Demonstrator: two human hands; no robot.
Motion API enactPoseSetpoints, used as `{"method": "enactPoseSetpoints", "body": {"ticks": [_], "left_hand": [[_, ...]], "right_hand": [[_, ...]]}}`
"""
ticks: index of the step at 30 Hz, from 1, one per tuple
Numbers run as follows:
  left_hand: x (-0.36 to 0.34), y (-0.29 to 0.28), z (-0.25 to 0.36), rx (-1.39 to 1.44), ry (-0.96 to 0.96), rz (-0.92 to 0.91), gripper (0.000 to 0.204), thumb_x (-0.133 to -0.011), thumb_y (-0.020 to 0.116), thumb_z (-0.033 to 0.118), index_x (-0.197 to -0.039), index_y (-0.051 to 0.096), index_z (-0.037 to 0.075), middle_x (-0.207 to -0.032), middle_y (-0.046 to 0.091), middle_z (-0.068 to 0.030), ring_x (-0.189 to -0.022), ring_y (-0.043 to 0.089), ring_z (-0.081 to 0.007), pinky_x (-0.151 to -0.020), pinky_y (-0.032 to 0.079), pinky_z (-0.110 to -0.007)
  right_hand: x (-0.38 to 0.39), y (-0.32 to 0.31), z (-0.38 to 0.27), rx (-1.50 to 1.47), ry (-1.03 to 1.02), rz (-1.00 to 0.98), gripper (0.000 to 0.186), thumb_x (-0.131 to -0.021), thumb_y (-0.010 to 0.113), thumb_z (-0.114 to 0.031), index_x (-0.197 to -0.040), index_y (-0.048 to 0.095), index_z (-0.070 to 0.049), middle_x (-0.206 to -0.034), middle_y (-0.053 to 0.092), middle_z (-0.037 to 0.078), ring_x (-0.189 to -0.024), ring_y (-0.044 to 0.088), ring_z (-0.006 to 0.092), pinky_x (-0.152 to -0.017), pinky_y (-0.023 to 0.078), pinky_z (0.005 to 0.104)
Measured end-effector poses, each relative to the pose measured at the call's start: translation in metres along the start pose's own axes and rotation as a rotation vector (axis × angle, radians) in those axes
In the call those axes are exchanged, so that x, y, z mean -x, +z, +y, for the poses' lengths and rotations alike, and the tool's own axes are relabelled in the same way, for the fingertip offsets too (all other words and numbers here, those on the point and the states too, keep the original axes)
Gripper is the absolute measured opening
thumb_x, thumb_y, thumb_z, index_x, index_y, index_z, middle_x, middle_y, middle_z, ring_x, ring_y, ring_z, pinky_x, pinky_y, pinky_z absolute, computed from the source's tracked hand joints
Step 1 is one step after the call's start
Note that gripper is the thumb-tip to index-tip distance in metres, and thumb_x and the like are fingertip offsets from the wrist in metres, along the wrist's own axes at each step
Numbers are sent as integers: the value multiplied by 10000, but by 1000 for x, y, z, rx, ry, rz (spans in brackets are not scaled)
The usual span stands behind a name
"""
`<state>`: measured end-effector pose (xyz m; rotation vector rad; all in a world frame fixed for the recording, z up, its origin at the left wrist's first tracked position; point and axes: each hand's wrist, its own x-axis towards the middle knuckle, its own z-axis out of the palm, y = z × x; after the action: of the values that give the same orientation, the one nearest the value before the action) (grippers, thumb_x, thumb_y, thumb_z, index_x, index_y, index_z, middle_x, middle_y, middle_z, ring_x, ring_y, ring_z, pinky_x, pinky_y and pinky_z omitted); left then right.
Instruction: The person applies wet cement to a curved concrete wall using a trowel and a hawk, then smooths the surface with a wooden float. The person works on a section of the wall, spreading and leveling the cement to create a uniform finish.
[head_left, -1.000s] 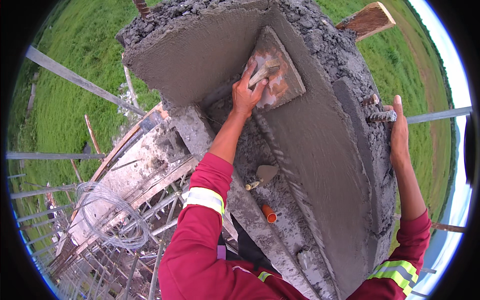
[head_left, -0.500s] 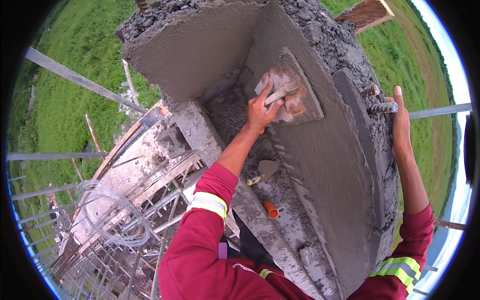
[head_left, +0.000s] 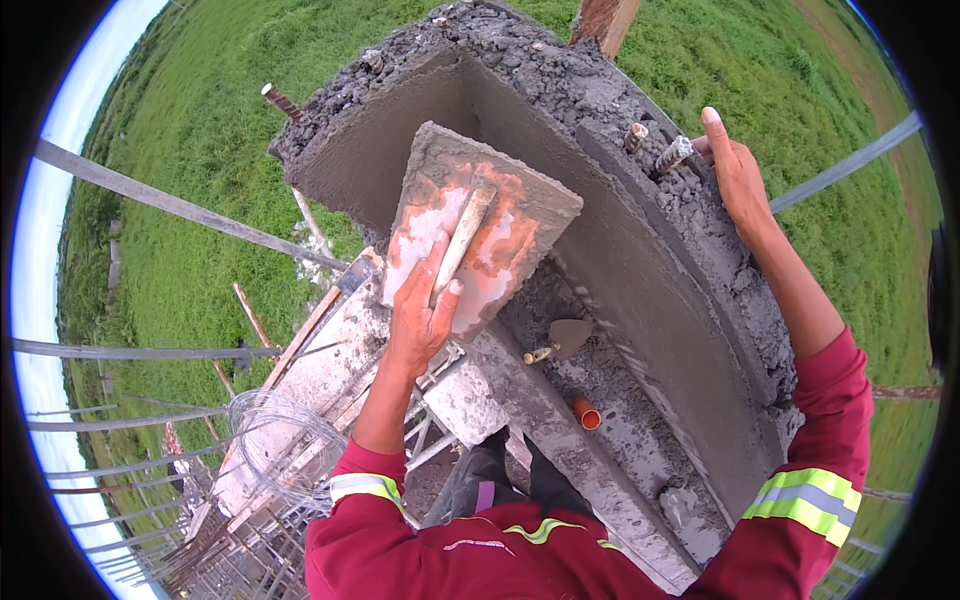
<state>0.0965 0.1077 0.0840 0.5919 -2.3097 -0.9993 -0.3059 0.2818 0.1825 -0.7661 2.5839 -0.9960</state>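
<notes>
My left hand (head_left: 418, 315) is closed on the handle of a plastering float (head_left: 515, 235), a square board smeared with grey mortar over orange and whitish patches. The float is held up in front of the inside corner of the mortar-coated wall (head_left: 680, 340), and looks apart from it. On the far right, my right hand (head_left: 738, 180) lies against the rough outer edge of the wall, beside a rebar stub (head_left: 674, 154). Its thumb is stretched out, and the other fingers are partly hidden. A pointed trowel (head_left: 572, 338) lies on the ledge below the float.
An orange pipe end (head_left: 587, 413) sticks up from the ledge. Another rebar stub (head_left: 284, 102) juts out at the wall's far left, and a wooden post (head_left: 604, 25) stands behind. Coiled wire (head_left: 285, 440) lies on boards at left, above scaffolding. Metal rails cross both sides.
My left hand has drawn the float off the wall's inner face, back and to the left. My right hand has stayed at the outer edge near the rebar. The view has shifted.
</notes>
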Motion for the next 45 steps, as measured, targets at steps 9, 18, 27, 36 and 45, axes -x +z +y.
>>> {"method": "enactPoseSetpoints", "body": {"ticks": [9,18,27,36,45], "left_hand": [[-45,-9,-44,-707,-135,-42,490,-1009,588,282,-1498,546,277,-1080,649,-241,-912,686,-425,-812,551,-516],[-85,28,-95,-857,-99,27,463,-1018,599,335,-1478,565,304,-1056,625,-230,-820,694,-427,-714,563,-521],[-94,31,-110,-843,-25,39,466,-1010,617,319,-1473,571,290,-1038,626,-246,-824,692,-435,-706,560,-520],[-11,-6,-106,-848,-111,54,499,-996,646,266,-1486,557,293,-1054,639,-252,-835,693,-427,-724,557,-526],[-71,-5,-75,-893,-81,20,465,-1019,603,332,-1481,555,310,-1096,632,-236,-843,694,-428,-737,566,-512]], "right_hand": [[4,2,-4,41,-38,-12,1084,-917,246,-883,-1225,723,40,-1206,679,334,-1186,632,462,-1055,446,494],[2,2,3,10,-74,-15,1063,-924,249,-875,-1251,714,23,-1216,677,320,-1198,629,434,-1046,442,525],[-5,4,12,-57,-21,-30,1088,-869,318,-922,-1196,727,31,-1226,632,269,-1194,577,388,-1076,378,522],[-3,2,6,7,-73,-49,1070,-913,245,-888,-1213,733,15,-1164,685,315,-1154,636,434,-1000,455,550],[-1,4,6,-30,-40,-37,1066,-899,282,-894,-1261,714,11,-1364,610,303,-1318,552,432,-1121,372,545]]}}
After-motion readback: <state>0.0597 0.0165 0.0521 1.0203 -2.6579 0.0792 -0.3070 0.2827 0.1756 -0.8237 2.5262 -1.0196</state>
